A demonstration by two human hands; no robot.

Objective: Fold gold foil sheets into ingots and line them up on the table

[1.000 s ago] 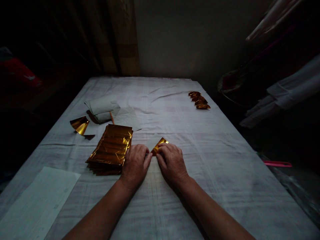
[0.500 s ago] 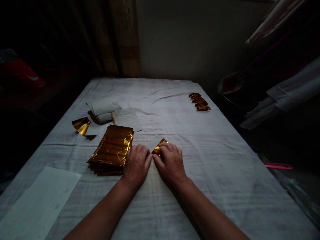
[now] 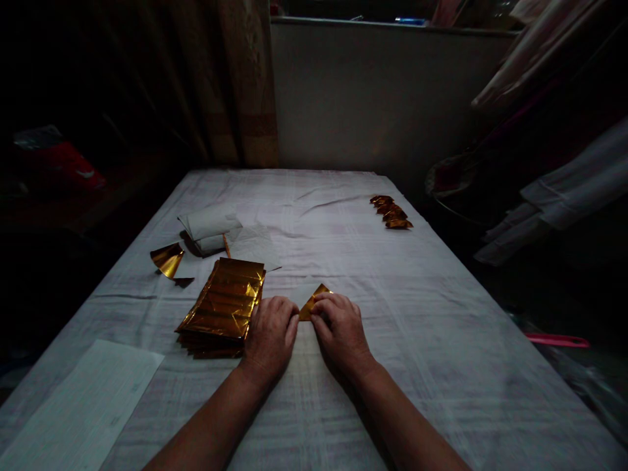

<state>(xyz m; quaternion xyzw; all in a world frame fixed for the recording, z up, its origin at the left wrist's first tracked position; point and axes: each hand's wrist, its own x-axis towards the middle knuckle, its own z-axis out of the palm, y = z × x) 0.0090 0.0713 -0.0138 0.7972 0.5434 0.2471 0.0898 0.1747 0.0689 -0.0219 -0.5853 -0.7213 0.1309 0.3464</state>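
The left hand [image 3: 271, 330] and the right hand [image 3: 342, 327] are working close together, thumbs facing, over a partly folded gold sheet [image 3: 310, 307]. The left hand is pinching the sheet's near left corner between thumb and fingertips, while the right hand is gripping its right side; the fold is forming a slanted gold flap between them, and a pale area is showing just beyond the left fingers. Both hands are resting on the cloth-covered worktop [image 3: 417, 373].

Immediately left of the left hand, a stack of gold sheets [image 3: 220, 304] is lying slightly fanned. Beyond that stack, a curled gold piece [image 3: 167, 260] is sitting farther left, and a grey-white paper bundle [image 3: 210, 224] is lying farther ahead. A large pale sheet [image 3: 86, 405] is spreading left of the left forearm, nearer the person. Well ahead and right of the right hand, several folded gold pieces [image 3: 391, 212] are standing in a row.
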